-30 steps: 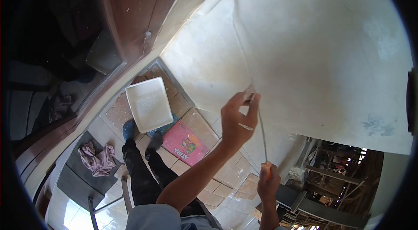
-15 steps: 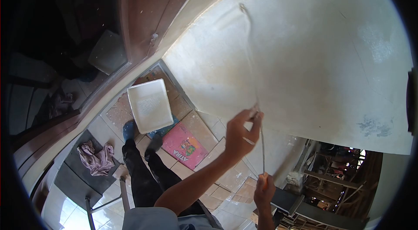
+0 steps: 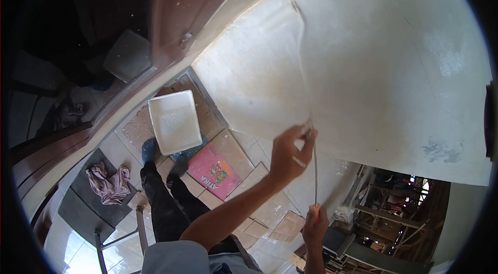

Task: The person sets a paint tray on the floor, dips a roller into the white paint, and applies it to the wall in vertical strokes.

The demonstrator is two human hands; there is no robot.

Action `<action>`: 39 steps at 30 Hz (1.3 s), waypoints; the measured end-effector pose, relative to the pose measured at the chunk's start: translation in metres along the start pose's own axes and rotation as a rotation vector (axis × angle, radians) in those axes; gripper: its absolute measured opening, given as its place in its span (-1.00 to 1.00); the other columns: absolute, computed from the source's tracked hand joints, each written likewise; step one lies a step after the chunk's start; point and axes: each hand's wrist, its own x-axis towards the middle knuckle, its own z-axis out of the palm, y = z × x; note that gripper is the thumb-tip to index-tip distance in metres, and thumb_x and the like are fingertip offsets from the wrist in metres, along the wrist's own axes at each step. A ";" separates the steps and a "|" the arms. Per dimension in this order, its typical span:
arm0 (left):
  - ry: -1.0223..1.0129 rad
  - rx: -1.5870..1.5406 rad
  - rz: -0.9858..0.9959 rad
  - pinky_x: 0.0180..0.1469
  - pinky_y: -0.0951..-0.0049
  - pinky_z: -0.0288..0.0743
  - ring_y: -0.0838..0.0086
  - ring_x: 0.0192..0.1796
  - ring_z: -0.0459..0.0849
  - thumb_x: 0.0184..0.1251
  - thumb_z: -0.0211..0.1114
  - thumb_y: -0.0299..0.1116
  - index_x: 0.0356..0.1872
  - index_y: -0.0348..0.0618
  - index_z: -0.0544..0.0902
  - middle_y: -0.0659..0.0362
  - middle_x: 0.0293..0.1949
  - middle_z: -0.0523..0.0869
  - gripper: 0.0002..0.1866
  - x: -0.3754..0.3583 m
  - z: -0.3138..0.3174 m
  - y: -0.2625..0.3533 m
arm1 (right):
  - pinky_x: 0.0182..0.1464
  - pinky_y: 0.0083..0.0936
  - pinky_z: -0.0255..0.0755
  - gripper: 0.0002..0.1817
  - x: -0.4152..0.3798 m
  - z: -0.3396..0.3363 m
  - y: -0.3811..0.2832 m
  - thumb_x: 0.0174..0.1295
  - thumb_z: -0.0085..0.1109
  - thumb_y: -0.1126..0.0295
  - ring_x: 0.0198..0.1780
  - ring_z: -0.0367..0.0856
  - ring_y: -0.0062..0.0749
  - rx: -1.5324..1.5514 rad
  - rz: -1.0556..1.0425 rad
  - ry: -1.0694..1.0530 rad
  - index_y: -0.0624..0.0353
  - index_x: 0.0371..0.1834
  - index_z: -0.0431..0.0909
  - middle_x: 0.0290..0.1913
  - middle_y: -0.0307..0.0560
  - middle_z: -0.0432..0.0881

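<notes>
A long-handled paint roller (image 3: 316, 175) stretches from my hands up to the pale wall. Its pale roller head (image 3: 280, 18) rests against the wall near the upper corner and is blurred, blending into the surface. My left hand (image 3: 293, 153) is closed around the thin rod, partway along it. Lower down, my right hand (image 3: 315, 224) wraps round the orange grip at the rod's end. A white paint tray (image 3: 175, 122) lies on the cardboard-covered floor beside my feet.
Brown door frame (image 3: 179, 9) and dark glass stand on the left. A pink printed sheet (image 3: 215, 171) lies on the floor. A crumpled cloth (image 3: 109, 183) sits on a dark mat, near a metal-legged stool (image 3: 141, 230). Stacked wood and clutter (image 3: 389, 217) fill the lower right.
The roller head has shifted slightly up and to the right along the wall. Both hands keep their hold. The whole view has tilted a little.
</notes>
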 end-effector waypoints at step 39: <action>-0.014 -0.225 0.013 -0.22 0.46 0.55 0.42 -0.29 0.76 0.36 0.29 -0.38 -0.20 -0.37 0.68 0.01 -0.38 0.75 -0.79 0.007 0.037 0.054 | -0.46 -0.59 0.25 -0.68 0.015 -0.081 -0.037 0.45 0.01 0.18 -0.53 0.40 -0.60 -0.127 -0.112 0.065 0.26 -0.16 0.56 -0.57 -0.23 0.45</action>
